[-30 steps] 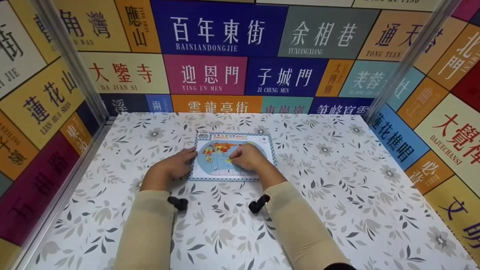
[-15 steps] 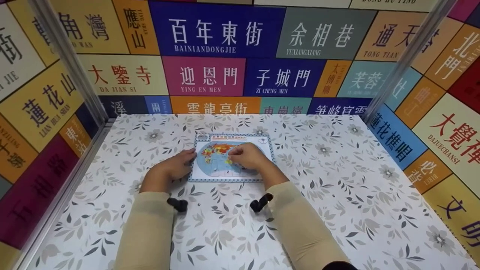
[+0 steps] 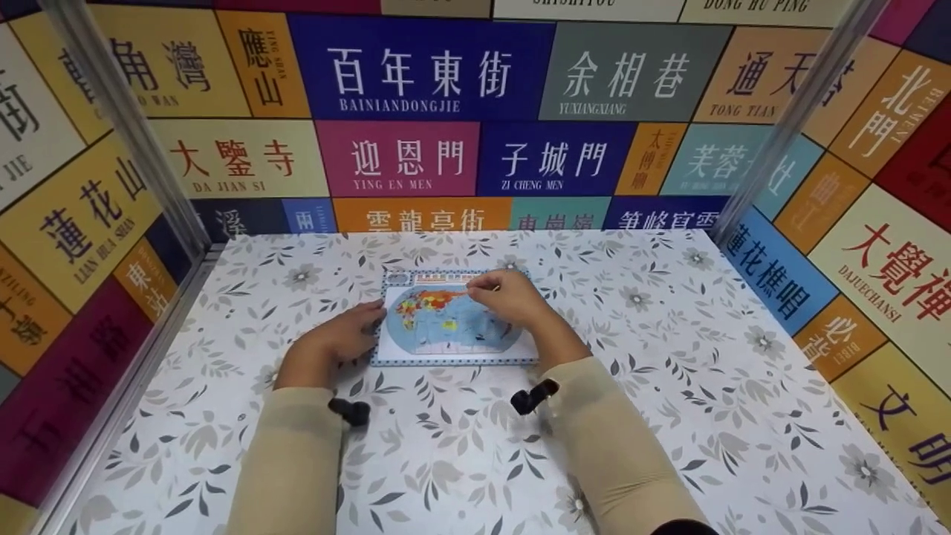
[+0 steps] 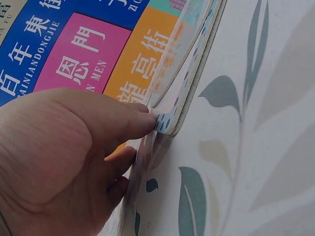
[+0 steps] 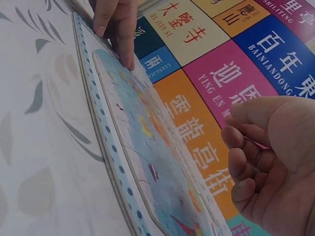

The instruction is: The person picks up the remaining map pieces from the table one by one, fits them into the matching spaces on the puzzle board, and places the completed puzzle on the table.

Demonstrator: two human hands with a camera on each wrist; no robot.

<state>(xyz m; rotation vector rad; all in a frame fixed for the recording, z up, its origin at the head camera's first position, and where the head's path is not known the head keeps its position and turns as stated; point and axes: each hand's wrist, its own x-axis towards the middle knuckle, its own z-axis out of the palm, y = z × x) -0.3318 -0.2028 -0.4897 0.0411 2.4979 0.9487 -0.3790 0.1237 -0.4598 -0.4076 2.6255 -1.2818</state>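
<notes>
A flat world map puzzle board (image 3: 431,323) with a blue dotted border lies on the table. My left hand (image 3: 349,332) rests at its left edge; in the left wrist view the thumb (image 4: 138,120) touches the board's corner. In the right wrist view, fingers (image 5: 125,37) of that hand lie along the same end. My right hand (image 3: 513,297) is over the board's upper right part, hiding some of the map. Its fingers (image 5: 238,162) are loosely bent with the thumb near the index finger, and nothing shows between them.
A white tablecloth (image 3: 669,371) with grey leaves and flowers covers the table. Panels (image 3: 416,156) with coloured street-name blocks stand behind and at both sides, joined by metal posts (image 3: 145,126). Each sleeved wrist carries a small black camera (image 3: 349,411).
My right hand has moved right and toward the board's far edge, uncovering a yellow patch on the map. The left hand stays at the left edge. The head view has shifted slightly.
</notes>
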